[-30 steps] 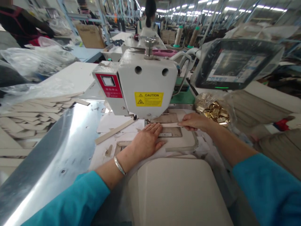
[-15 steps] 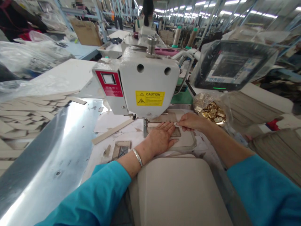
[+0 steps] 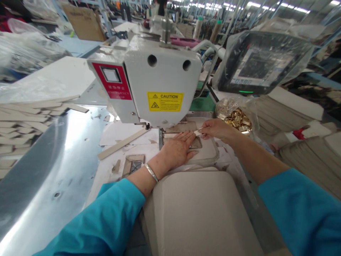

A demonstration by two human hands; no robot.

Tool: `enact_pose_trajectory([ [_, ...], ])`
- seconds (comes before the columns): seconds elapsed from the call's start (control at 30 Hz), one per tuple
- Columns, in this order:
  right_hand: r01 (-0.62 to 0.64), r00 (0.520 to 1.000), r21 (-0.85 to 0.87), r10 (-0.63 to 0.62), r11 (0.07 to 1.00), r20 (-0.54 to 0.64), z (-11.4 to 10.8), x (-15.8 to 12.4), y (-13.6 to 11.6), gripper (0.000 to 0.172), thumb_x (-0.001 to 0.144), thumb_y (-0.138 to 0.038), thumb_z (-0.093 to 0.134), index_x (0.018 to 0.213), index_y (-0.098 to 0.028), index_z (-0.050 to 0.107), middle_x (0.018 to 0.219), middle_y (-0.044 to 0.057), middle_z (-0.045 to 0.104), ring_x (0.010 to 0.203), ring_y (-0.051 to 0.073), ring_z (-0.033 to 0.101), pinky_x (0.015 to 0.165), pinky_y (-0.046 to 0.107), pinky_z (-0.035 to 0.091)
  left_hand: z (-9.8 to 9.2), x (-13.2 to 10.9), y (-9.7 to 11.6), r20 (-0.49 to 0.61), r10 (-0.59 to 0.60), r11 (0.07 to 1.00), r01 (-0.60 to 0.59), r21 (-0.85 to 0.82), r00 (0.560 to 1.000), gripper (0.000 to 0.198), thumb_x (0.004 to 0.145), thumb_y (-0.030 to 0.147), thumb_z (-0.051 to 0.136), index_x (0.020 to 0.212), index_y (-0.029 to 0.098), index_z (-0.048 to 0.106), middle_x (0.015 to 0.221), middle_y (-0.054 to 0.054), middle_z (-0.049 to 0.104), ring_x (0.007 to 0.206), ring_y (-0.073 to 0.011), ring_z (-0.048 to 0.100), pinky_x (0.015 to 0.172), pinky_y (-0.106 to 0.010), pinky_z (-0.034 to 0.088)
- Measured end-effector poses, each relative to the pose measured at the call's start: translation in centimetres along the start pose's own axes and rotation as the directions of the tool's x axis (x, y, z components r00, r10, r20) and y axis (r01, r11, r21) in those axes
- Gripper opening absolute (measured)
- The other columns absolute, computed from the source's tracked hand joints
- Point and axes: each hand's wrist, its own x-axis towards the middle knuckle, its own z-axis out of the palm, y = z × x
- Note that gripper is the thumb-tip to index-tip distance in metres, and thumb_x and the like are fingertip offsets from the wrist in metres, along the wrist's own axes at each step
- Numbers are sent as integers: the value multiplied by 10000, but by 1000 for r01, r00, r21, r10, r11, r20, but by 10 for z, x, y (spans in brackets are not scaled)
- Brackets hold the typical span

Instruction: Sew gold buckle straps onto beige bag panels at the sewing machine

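Note:
My left hand (image 3: 179, 147) lies flat, fingers together and stretched out, over a clear template (image 3: 196, 143) and a narrow beige strip (image 3: 170, 135) under the sewing machine head (image 3: 162, 78). A pale rounded panel (image 3: 209, 149) lies beneath them. The fingers of my right hand (image 3: 214, 130) are closed in a pinch at the strip's right end, on a small thin metal piece (image 3: 201, 129) whose full shape is hidden. Another beige strip (image 3: 119, 145) lies slantwise left of the needle area. A stack of beige panels (image 3: 199, 209) sits close in front of me.
A plastic bag of gold metal fittings (image 3: 239, 121) stands at the right, below a plastic-wrapped control screen (image 3: 263, 67). Many beige strips (image 3: 23, 124) are piled at the left by a metal table plate (image 3: 61, 170). A small square frame (image 3: 134, 164) lies near my left wrist.
The view has tipped down slightly, so everything sits higher in it. My right hand has drawn a little away from my left fingertips, and more of the metal piece shows. My left hand stays flat.

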Motion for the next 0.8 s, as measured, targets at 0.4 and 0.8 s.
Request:
enact_pose_trajectory([
  [0.4,-204,979,508,178,837,100,4,8,12,249,845,47,555,662,-120,566,564,24,628,503,100,598,539,203,548,-2,6,-4,-5,-30,992,29,-119,1000,541,968,297,492,1451,91,362,1501,-169,433,1396,-243,409,1181,-392,297],
  [0.8,-116,990,443,141,889,-25,12,8,20,280,845,18,596,625,-139,519,507,-3,584,457,78,559,478,173,482,3,7,-5,-9,-36,996,35,-79,999,501,965,251,482,1432,103,377,1481,-185,452,1390,-238,423,1173,-402,317],
])
